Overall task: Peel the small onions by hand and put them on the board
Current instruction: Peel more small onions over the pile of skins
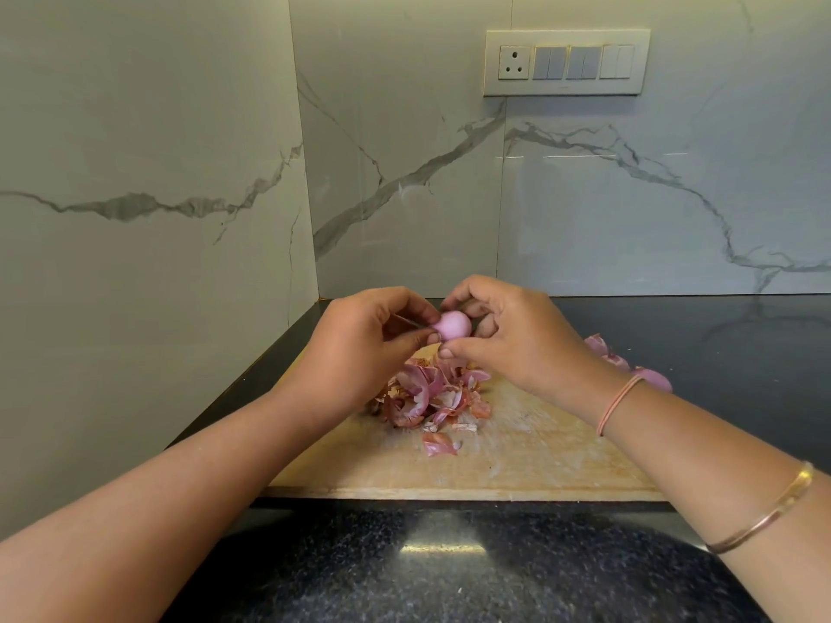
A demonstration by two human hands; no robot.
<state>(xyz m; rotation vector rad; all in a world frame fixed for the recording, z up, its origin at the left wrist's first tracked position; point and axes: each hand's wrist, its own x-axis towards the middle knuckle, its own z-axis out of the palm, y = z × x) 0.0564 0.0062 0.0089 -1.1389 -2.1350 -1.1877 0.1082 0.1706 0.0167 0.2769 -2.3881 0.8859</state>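
A: What do we find at the back?
B: We find a white marble wall point(629, 209) with grey veins, and a cream switch panel point(566, 62) high on the right, its socket point(513, 63) at the left end.
A: And below?
B: We see a dark speckled countertop point(449, 577).

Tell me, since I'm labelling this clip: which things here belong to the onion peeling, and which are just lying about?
Part of the job:
- small onion, gripped by left hand and right hand
- wooden board
- heap of onion skins
- second onion, beyond the right wrist

Just there:
- switch panel
- black counter
- marble wall
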